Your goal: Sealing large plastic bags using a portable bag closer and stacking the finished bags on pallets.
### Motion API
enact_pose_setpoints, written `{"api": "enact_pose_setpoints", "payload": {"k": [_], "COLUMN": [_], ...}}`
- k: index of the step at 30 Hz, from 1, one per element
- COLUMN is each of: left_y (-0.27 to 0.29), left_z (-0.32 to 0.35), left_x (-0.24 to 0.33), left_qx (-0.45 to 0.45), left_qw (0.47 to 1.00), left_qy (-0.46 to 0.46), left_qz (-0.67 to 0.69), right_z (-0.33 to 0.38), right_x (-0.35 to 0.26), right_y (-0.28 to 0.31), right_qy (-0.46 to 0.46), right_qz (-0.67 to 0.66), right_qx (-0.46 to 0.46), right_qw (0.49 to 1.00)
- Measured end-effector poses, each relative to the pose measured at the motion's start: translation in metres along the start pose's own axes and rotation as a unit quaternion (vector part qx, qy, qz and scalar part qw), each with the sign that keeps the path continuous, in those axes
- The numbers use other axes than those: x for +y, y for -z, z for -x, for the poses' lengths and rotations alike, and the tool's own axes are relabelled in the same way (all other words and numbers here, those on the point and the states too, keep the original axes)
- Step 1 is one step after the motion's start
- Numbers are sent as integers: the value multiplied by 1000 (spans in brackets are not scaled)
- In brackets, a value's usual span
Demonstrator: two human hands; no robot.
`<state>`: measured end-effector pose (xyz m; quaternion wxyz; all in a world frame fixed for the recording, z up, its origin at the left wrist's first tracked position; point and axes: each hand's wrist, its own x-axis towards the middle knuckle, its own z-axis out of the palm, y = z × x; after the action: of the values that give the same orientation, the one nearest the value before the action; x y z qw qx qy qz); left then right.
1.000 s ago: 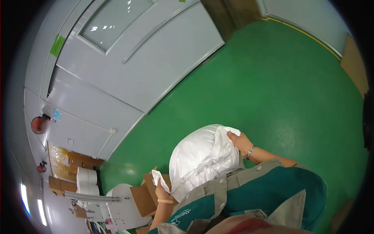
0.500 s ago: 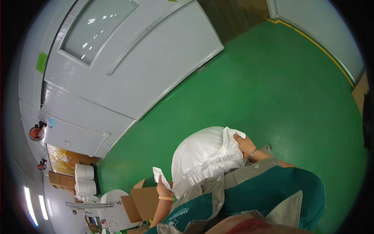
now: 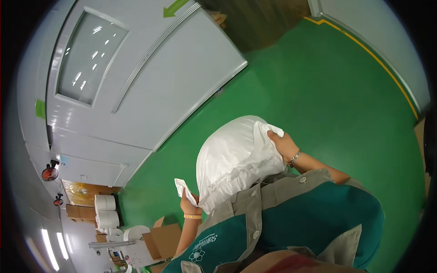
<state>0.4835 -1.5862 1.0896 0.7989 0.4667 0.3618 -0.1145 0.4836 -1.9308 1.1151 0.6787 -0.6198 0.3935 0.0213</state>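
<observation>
A bulging white sack [image 3: 234,154] hangs in front of my chest, above the green floor. My left hand [image 3: 190,204], with a yellow band at the wrist, is closed on the sack's left corner, and a white flap sticks up beyond the fingers. At the opposite upper corner, my right hand [image 3: 283,144] grips the gathered white material, its thumb on top. A metal bracelet [image 3: 295,158] circles that wrist. The sack's underside and its near edge by my shirt are hidden.
A grey door [image 3: 150,68] with a window and long handle stands to the left. Open cardboard box [image 3: 165,240], white rolls [image 3: 107,211] and a white machine [image 3: 136,250] are at lower left. Brown strip curtain [image 3: 264,22] hangs far ahead. Yellow line [image 3: 364,48] borders the right wall.
The sack and both hands sit higher in the picture, still gripped the same way. The view has shifted and turned slightly, with more of the door's green arrow showing.
</observation>
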Motion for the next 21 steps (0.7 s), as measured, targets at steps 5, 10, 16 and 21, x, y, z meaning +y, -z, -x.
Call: {"api": "enact_pose_setpoints", "payload": {"k": [5,10,16,21], "left_y": [-34,-50,-70,-51], "left_z": [-15,7,31,0], "left_x": [-12,-35,-25,-14], "left_qx": [38,73,36,-9], "left_qw": [999,997,999,978], "left_qy": [4,12,9,-116], "left_qz": [-1,3,-20,-175], "right_z": [-36,-43,-35,-9], "right_x": [13,32,18,-25], "right_y": [22,56,91,52], "right_qy": [-21,-2,-57,-66], "right_qz": [-11,-83,-63,-34], "right_qx": [34,-78,-17,66], "right_qw": [999,994,996,995]}}
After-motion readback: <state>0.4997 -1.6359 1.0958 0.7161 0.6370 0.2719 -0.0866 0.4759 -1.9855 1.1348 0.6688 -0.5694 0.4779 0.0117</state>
